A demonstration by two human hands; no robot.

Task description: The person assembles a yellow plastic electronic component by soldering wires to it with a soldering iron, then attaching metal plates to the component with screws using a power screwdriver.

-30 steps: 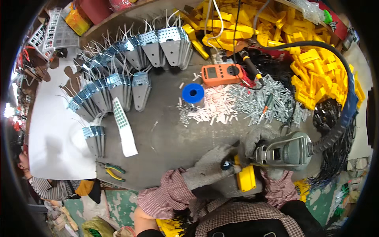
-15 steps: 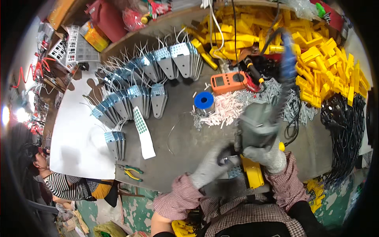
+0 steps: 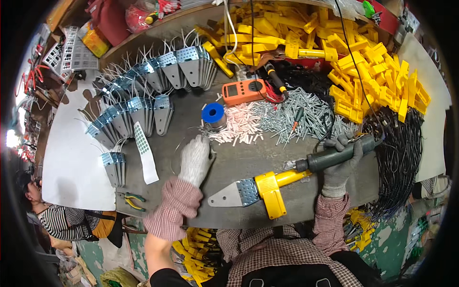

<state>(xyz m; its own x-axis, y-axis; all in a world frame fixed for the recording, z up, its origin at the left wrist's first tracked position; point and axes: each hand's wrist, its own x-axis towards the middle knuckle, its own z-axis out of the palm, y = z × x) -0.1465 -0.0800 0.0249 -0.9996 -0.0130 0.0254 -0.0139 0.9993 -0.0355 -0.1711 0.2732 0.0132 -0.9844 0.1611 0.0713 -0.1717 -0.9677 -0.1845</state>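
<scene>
My left hand (image 3: 195,160), in a light grey glove, reaches to the small loose parts beside a solder spool (image 3: 213,116) with a blue centre. Its fingers are stretched forward with the thumb apart; the fingertips are hard to see. My gloved right hand (image 3: 340,174) is wrapped around a dark green electric screwdriver (image 3: 330,159), which lies almost level, bit pointing left. Between my hands, on the table, rests a yellow plastic housing (image 3: 271,197) with a handle-like arm. A grey tapered metal plate (image 3: 227,195) with a perforated blue-silver end sticks out of its left side.
Finished-looking metal plates (image 3: 143,112) with white wires stand in rows at left. Pink tubes (image 3: 241,122), silver screws (image 3: 291,112) and an orange multimeter (image 3: 244,92) lie behind. Yellow housings (image 3: 354,91) and black cables (image 3: 397,162) are heaped right. Pliers (image 3: 134,201) lie front left; a person sits beyond.
The screwdriver has swung from upright over the yellow housing to nearly level at the right, in my right hand. My left hand has left the housing and moved toward the spool. The view has shifted.
</scene>
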